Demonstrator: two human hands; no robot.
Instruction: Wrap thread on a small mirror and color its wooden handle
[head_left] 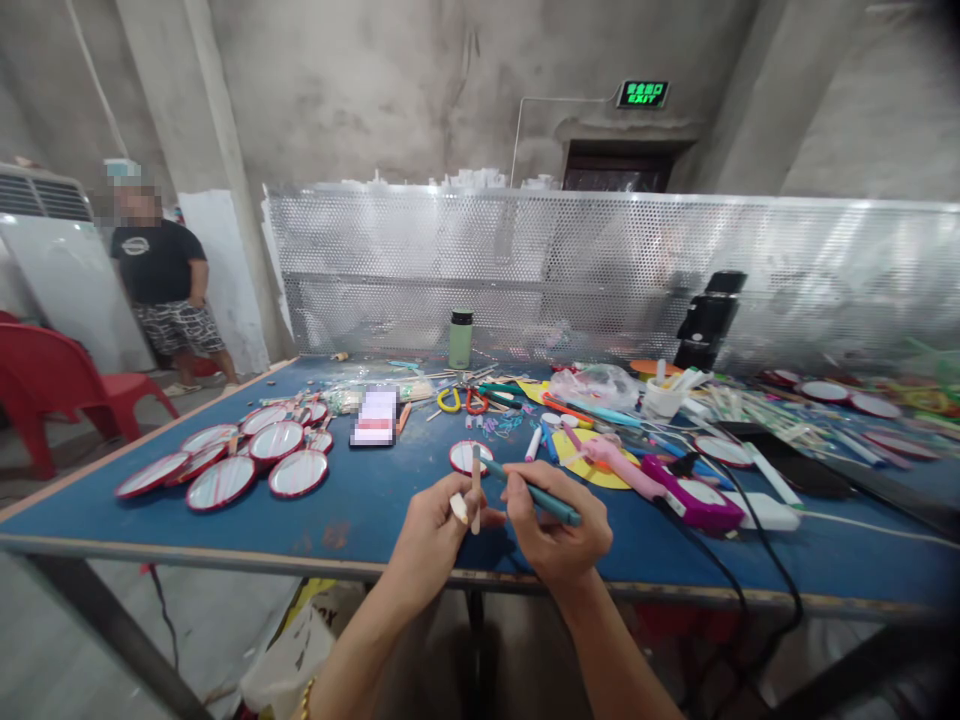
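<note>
Near the front edge of the table, my left hand (431, 530) is closed on a wooden craft stick (476, 485) held upright. A short cream-coloured piece (459, 508) also pokes out between its fingers; I cannot tell what it is. My right hand (566, 525), just beside it, grips a teal marker (551, 502) like a writing tool. The marker's far end comes close to the stick; whether they touch is unclear. Behind the stick lies a small round mirror (465, 457) with a red rim, partly hidden.
Several red-rimmed round mirrors (221, 482) are heaped at the left. A phone (375, 418), pliers (475, 400) and a green bottle (460, 340) stand or lie farther back. At the right are a pink glue gun (619, 465), a purple device (690, 495) and cables (757, 540).
</note>
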